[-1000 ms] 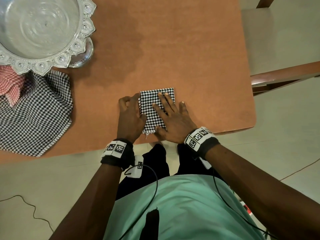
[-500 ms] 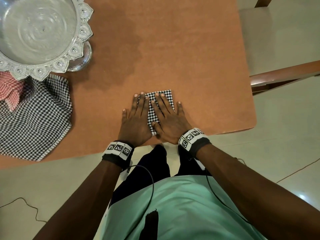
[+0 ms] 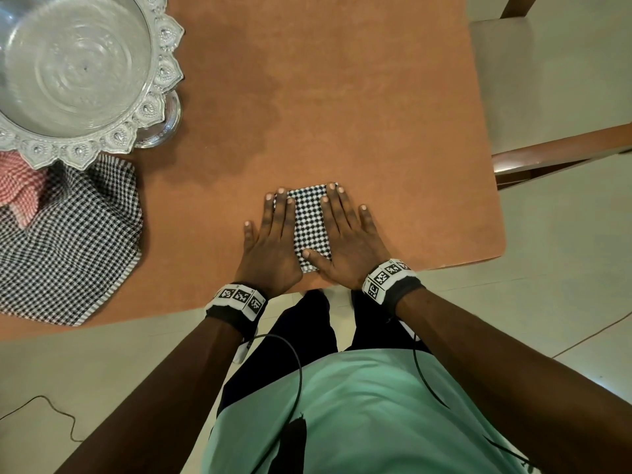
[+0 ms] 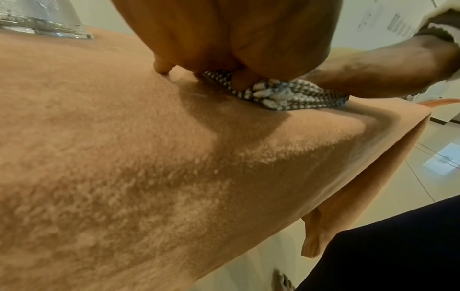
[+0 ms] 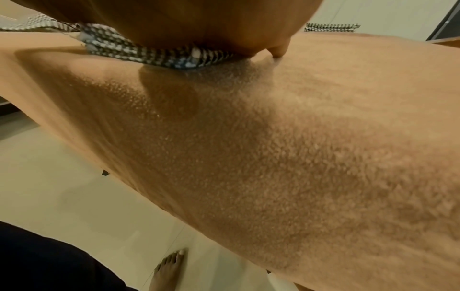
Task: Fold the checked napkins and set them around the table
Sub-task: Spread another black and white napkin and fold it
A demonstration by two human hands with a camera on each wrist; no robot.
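Note:
A folded black-and-white checked napkin (image 3: 311,224) lies near the front edge of the brown table (image 3: 342,97). My left hand (image 3: 273,241) presses flat on its left half with straight fingers. My right hand (image 3: 345,241) presses flat on its right half, thumb across the near end. In the left wrist view the napkin (image 4: 286,96) shows as stacked layers under the palm, and the right wrist view shows the napkin (image 5: 154,53) squeezed under that palm too. An unfolded black checked napkin (image 3: 68,241) lies at the left edge, with a red checked one (image 3: 20,186) partly under the bowl.
A large ornate silver bowl (image 3: 75,70) on a foot stands at the back left. A wooden chair (image 3: 554,97) is at the table's right side. Another folded checked napkin (image 5: 331,27) lies at the far edge. A cable (image 3: 51,415) trails on the floor.
My left hand was curled at the napkin's left edge; it has flattened onto the cloth. Both hands have since slid apart, baring the napkin's middle.

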